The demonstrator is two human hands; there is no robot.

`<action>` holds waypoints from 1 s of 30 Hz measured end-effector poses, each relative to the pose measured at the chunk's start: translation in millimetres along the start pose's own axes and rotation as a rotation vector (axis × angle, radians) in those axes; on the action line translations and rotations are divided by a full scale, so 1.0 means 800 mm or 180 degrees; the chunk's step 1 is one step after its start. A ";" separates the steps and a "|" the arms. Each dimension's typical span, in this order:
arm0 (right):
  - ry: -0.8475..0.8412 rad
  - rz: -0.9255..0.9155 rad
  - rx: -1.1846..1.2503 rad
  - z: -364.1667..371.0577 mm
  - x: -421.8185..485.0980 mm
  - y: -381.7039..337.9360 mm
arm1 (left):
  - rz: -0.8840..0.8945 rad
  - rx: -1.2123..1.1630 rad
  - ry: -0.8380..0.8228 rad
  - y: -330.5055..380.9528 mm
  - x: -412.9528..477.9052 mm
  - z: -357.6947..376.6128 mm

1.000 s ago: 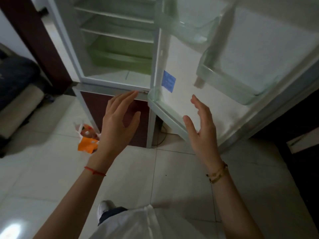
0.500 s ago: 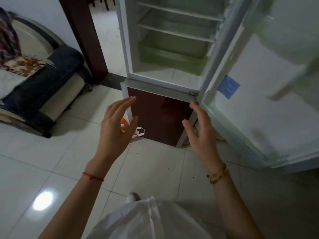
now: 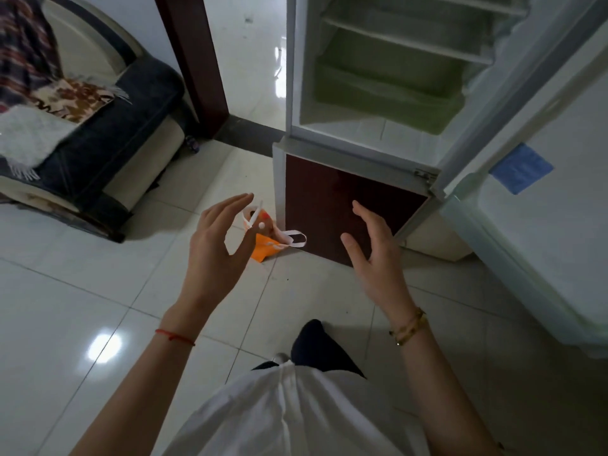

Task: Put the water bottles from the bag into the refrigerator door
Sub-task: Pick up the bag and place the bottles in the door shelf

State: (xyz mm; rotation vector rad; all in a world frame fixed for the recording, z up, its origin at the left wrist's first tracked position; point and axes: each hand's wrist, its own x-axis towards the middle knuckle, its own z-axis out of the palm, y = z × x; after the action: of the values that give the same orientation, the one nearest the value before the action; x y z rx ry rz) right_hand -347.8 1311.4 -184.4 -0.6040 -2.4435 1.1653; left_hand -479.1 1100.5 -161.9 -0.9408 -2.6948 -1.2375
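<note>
View: a second ago the open refrigerator door [image 3: 539,179] and its shelves filled the right side; now the gaze has swung left and down, and the door shelves are out of sight.
Bag: the orange bag [image 3: 267,239] with white handles, half hidden at the edge a moment back, now sits near the centre — on the tiled floor [image 3: 98,284], just beside the dark red lower door [image 3: 332,205] of the fridge.
Meaning: I'd judge the person has turned from the door toward the bag to fetch a bottle; no bottle has reached the door yet, as far as I can see.
Left hand: the left hand [image 3: 215,258] is raised in front of the bag, fingers spread and loosely curved, holding nothing; it overlaps the bag in my line of sight, but I cannot tell that it touches it.
Right hand: the right hand [image 3: 375,255] is up in front of the dark red panel, palm turned inward, fingers apart, empty — much as it was a second ago.
Bottles: none can be made out; something brownish with pale dots shows in the bag's mouth, too small to name.
Count: two hands, one bag, one open refrigerator [image 3: 378,93], one sofa [image 3: 98,126] off to the left; a red thread on the left wrist, a bracelet on the right.
</note>
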 end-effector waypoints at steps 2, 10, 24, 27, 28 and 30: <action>-0.0110 0.0059 0.0021 0.016 0.016 0.004 | -0.0100 0.0021 -0.0024 -0.020 0.011 0.001; -0.0471 0.0378 0.0103 0.085 0.110 0.035 | -0.0497 0.0122 -0.0194 -0.108 0.082 0.027; -0.1085 0.1227 -0.0050 0.190 0.272 0.133 | -0.1197 0.0074 -0.0562 -0.250 0.235 0.116; -0.1162 0.1363 -0.0078 0.228 0.299 0.164 | -0.1354 0.0126 -0.0766 -0.284 0.253 0.145; -0.1189 0.1410 -0.0084 0.243 0.307 0.177 | -0.1363 0.0131 -0.0862 -0.298 0.258 0.155; -0.1270 0.1516 -0.0154 0.275 0.319 0.206 | -0.1379 0.0141 -0.1059 -0.327 0.264 0.178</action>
State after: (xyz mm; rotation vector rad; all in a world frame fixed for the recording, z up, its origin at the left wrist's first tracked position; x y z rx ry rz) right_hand -634.6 1398.1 -409.8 -1.1068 -2.7498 1.5339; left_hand -761.4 1176.8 -380.9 -0.6210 -3.3062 -1.1544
